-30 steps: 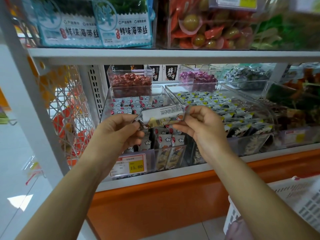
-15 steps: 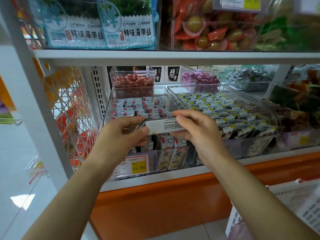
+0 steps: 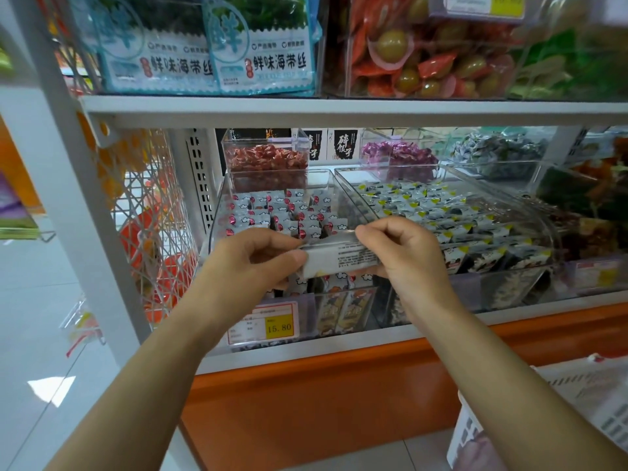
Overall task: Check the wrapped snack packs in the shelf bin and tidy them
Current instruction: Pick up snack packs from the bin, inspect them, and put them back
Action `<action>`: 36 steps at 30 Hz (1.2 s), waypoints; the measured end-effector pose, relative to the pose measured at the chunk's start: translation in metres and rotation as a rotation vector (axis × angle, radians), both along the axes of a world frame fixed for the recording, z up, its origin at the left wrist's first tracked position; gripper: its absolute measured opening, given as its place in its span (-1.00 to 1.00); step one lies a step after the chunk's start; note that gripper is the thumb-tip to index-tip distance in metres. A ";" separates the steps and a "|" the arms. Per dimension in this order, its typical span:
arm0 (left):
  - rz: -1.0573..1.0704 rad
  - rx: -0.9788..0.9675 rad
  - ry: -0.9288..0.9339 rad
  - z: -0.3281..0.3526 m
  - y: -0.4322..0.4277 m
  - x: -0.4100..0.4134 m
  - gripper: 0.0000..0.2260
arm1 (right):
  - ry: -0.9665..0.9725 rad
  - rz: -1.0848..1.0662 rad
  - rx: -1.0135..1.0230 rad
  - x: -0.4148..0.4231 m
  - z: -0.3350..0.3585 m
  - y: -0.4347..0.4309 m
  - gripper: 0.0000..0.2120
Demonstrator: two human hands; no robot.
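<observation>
Pinched at both ends and held level, print side up: wrapped snack pack [image 3: 339,258], left hand [image 3: 251,260] gripping one end, right hand [image 3: 404,253] the other. Just above the front of the clear shelf bin [image 3: 217,212], over rows of similar packs [image 3: 292,215]. On the bin front, yellow price tag [image 3: 278,326] reading 15.80.

left hand [image 3: 253,258] + right hand [image 3: 404,253] | pinch snack pack [image 3: 346,258] | over bin [image 3: 217,219]

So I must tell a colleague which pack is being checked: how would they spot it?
On the lower shelf, find the clear bin with the yellow 15.80 tag. Before it, left hand and right hand pinch one snack pack. Unlike the packs standing inside, it lies sideways.
</observation>
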State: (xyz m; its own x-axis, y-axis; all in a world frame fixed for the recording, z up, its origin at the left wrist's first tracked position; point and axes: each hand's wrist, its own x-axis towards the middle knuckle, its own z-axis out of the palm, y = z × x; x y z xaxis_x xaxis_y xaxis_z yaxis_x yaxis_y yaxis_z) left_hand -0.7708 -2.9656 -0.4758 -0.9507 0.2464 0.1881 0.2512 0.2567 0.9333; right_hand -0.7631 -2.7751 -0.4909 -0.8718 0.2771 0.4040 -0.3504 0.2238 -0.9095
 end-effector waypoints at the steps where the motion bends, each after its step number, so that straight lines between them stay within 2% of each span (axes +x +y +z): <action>1: -0.005 -0.012 -0.003 0.001 -0.002 -0.001 -0.93 | 0.004 0.010 0.002 0.000 0.000 0.000 -0.80; 4: -0.012 -0.036 0.024 0.003 -0.007 -0.001 -0.87 | -0.002 0.071 -0.014 0.001 -0.002 0.001 -0.77; 11: 0.008 0.018 0.025 0.006 -0.011 -0.002 -0.90 | -0.042 0.221 -0.128 -0.001 -0.005 0.001 -0.73; 17: 0.011 0.097 0.000 0.003 -0.008 -0.003 -0.91 | 0.009 0.159 -0.180 0.000 -0.007 -0.003 -0.75; 20: -0.063 0.030 -0.017 -0.001 -0.005 -0.002 -0.66 | 0.054 0.069 -0.155 -0.002 -0.009 -0.003 -0.73; 22: -0.049 -0.052 0.008 -0.002 -0.001 -0.001 -0.65 | 0.058 0.074 -0.150 -0.002 -0.010 -0.005 -0.73; 26: 0.015 -0.038 0.073 -0.003 -0.001 -0.002 -0.72 | 0.021 0.135 -0.132 -0.001 -0.008 -0.005 -0.75; 30: 0.029 0.012 0.080 -0.003 -0.006 -0.005 -0.71 | -0.075 0.246 -0.045 -0.001 -0.001 0.004 -0.82; 36: 0.018 0.007 0.094 -0.003 -0.007 -0.007 -0.70 | -0.213 0.411 -0.039 -0.007 0.008 0.014 -0.83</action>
State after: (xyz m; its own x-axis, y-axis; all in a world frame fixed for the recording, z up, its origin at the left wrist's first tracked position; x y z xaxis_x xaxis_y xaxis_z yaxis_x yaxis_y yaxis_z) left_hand -0.7774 -2.9730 -0.4788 -0.9330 0.2280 0.2785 0.3333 0.2554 0.9076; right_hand -0.7698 -2.7609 -0.4827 -0.9748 -0.0978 0.2006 -0.2078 0.0699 -0.9757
